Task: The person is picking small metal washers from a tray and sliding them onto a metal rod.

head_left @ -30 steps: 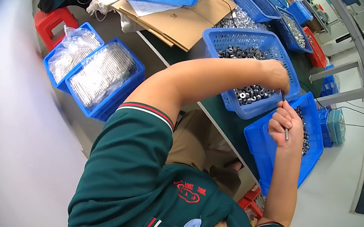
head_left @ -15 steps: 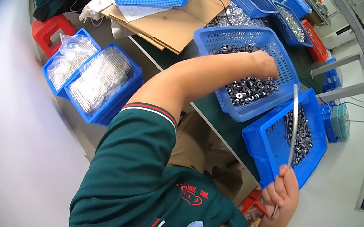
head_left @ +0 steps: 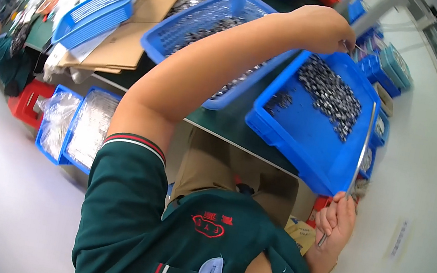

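My right hand [head_left: 337,217] grips a long thin metal rod [head_left: 364,149], which slants up along the right side of a solid blue tray [head_left: 310,143]. My left hand [head_left: 326,30] hangs over that tray's far edge, fingers curled together; a small bright bit shows at the fingertips, too blurred to name. In the tray lies a heap of small dark metal rings [head_left: 330,91] that look like nuts, with a few more in its left corner. Left of it, partly behind my left forearm, stands a perforated blue basket [head_left: 156,39] of similar shiny rings.
An empty blue basket [head_left: 94,14] rests on flat cardboard [head_left: 132,29] to the left. Blue bins of bagged metal pieces [head_left: 89,129] stand below, beside a red stool [head_left: 30,102]. Another person [head_left: 9,58] sits at the far left. Stacked blue boxes [head_left: 382,71] are behind the tray.
My left hand has left the perforated basket and moved right, over the tray's far edge. My right hand still holds the rod. The whole view has turned toward the right.
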`<state>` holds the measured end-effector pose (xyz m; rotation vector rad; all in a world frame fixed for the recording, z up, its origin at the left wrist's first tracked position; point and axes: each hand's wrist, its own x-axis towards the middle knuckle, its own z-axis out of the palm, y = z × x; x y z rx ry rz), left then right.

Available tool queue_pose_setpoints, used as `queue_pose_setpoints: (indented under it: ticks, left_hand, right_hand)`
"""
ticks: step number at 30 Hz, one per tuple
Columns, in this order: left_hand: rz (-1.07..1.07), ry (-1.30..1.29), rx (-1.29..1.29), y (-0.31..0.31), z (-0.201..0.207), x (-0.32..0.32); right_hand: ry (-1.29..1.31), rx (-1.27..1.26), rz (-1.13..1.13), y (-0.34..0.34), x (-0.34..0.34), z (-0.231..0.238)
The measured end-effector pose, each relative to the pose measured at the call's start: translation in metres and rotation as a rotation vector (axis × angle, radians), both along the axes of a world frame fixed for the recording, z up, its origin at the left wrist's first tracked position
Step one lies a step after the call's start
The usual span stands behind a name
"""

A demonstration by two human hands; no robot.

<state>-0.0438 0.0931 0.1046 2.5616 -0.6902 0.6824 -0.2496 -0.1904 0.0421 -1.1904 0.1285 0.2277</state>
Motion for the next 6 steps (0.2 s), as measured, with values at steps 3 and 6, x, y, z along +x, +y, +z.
queue_pose_setpoints:
  ticks: [3,6]
  left_hand:
    - [-0.235,0.071,0.056,-0.047,-0.009,0.012]
    - [-0.345,0.190,0.145,-0.092,-0.027,0.024]
  right_hand:
    - [0.005,0.010,-0.031,-0.017,-0.001,-0.005]
    - [-0.035,0.032,-0.020,-0.042,-0.002,-0.020]
